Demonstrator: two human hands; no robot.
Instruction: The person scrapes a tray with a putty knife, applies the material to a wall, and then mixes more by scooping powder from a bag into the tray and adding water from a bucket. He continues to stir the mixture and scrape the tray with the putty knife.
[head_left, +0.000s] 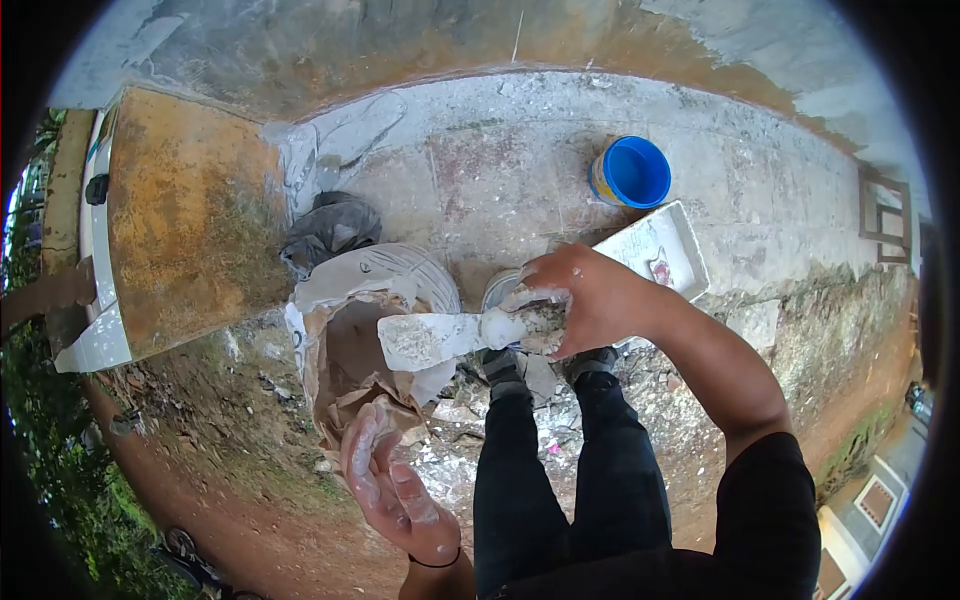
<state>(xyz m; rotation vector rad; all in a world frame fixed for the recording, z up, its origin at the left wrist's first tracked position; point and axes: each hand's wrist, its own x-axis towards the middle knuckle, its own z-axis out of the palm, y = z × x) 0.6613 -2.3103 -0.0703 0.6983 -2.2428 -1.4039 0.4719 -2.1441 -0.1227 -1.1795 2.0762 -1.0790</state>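
A whitish, powder-coated scoop or trowel (428, 341) is held in my right hand (590, 300), its flat blade pointing left over the edge of an open paper sack (325, 375). My fingers wrap round its other end, where pale material clings. Dusted with white, my left hand (395, 490) is at the sack's near edge, palm up with its fingers curled loosely; I cannot make out anything in it. Beyond the sack stands a white bucket (435, 275). Partly hidden behind my right hand is a small round container (497, 290).
A blue-lined bucket (638, 172) stands beyond a white rectangular tray (680, 250). A dark crumpled bag (335, 228) lies near the yellowish block (195, 220) at the left. My feet are on rubble-strewn ground below a stained wall (450, 50).
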